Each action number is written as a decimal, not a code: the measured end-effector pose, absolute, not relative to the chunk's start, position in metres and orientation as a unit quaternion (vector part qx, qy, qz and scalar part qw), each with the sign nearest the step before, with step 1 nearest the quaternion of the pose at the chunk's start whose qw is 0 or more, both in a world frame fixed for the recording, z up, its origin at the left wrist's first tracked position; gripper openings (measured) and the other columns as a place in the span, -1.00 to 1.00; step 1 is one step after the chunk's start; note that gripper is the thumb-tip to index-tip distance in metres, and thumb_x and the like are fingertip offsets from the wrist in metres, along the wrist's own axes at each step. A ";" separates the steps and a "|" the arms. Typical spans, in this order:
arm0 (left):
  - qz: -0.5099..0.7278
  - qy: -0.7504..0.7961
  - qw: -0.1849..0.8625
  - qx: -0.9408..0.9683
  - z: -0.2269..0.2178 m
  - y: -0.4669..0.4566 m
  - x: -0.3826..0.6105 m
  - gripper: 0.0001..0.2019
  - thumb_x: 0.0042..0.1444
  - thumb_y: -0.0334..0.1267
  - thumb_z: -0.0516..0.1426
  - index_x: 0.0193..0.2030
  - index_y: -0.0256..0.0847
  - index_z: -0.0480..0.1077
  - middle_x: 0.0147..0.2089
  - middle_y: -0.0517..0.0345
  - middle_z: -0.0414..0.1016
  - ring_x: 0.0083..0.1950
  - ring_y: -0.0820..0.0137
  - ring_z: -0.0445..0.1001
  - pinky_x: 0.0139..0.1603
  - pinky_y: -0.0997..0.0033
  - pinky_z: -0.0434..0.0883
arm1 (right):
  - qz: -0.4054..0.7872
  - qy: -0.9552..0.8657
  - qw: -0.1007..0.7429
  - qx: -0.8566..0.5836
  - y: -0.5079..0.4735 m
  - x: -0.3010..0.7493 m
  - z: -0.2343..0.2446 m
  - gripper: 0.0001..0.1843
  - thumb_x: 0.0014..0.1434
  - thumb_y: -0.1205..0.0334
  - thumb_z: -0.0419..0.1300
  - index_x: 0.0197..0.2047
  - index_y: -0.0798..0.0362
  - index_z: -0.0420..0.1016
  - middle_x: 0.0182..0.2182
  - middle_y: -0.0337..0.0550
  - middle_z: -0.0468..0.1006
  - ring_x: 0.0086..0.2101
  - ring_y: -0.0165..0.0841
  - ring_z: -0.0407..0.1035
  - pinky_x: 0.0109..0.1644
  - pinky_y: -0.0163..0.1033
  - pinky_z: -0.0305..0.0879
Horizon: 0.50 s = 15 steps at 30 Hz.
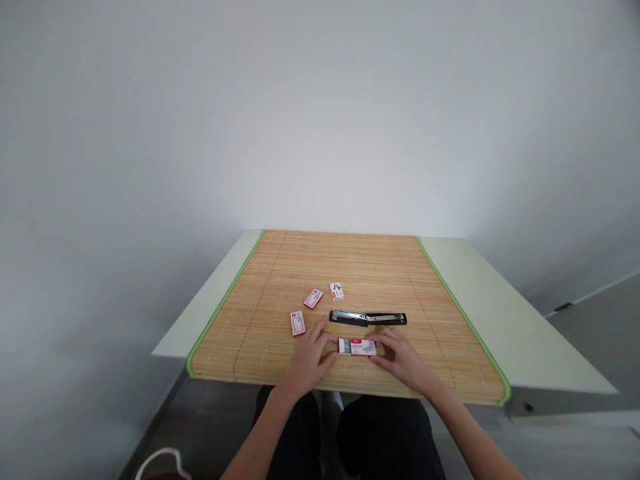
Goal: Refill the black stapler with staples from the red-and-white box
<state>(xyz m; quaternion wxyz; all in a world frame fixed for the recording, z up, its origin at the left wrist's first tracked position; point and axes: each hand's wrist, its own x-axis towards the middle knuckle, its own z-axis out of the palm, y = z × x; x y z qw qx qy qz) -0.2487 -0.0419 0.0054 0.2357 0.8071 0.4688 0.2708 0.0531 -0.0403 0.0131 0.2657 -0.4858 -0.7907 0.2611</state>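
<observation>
A red and white staple box (363, 347) lies near the front of the bamboo mat, its tray slid partly out to the left with grey staples showing. My left hand (311, 357) grips the tray end between thumb and fingers. At the other end, my right hand (400, 357) holds the sleeve the same way. Just beyond the box, a black stapler (367, 318) lies opened out flat, its metal magazine exposed. Close to my left fingers sits a closed staple box (297, 323).
Another red and white box (313, 299) and a small white box with a dark picture (337, 291) lie farther back. The bamboo mat (350, 260) has green edging and covers the middle of a white table (480, 287). A wall stands behind.
</observation>
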 end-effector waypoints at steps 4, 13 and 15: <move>0.270 0.469 0.226 0.810 0.002 -0.040 -0.246 -0.78 0.34 -0.13 0.16 0.08 0.01 0.45 0.54 0.15 0.08 0.48 0.11 0.19 0.45 -0.12 0.22 | 0.262 -0.792 0.275 -0.479 -0.037 0.037 0.009 -0.66 0.22 0.12 0.36 0.08 -0.17 0.60 -0.09 -0.12 0.59 -0.04 -0.12 0.44 0.08 -0.02 0.36; 0.288 0.471 0.213 0.806 -0.002 -0.042 -0.244 -0.78 0.35 -0.12 0.14 0.09 -0.01 0.45 0.51 0.11 0.15 0.45 0.13 0.23 0.44 -0.10 0.26 | 0.241 -0.777 0.322 -0.485 -0.049 0.025 0.007 -0.56 0.25 0.05 0.33 0.18 -0.14 0.51 -0.17 -0.10 0.57 -0.11 -0.12 0.44 0.04 0.01 0.40; 0.295 0.480 0.204 0.801 -0.001 -0.044 -0.243 -0.76 0.41 -0.14 0.07 0.14 -0.02 0.43 0.48 0.10 0.20 0.44 0.17 0.25 0.45 -0.06 0.25 | 0.233 -0.748 0.354 -0.511 -0.059 0.034 0.002 -0.68 0.28 0.01 0.29 0.07 -0.11 0.55 -0.25 -0.12 0.56 -0.21 -0.17 0.44 -0.09 -0.05 0.41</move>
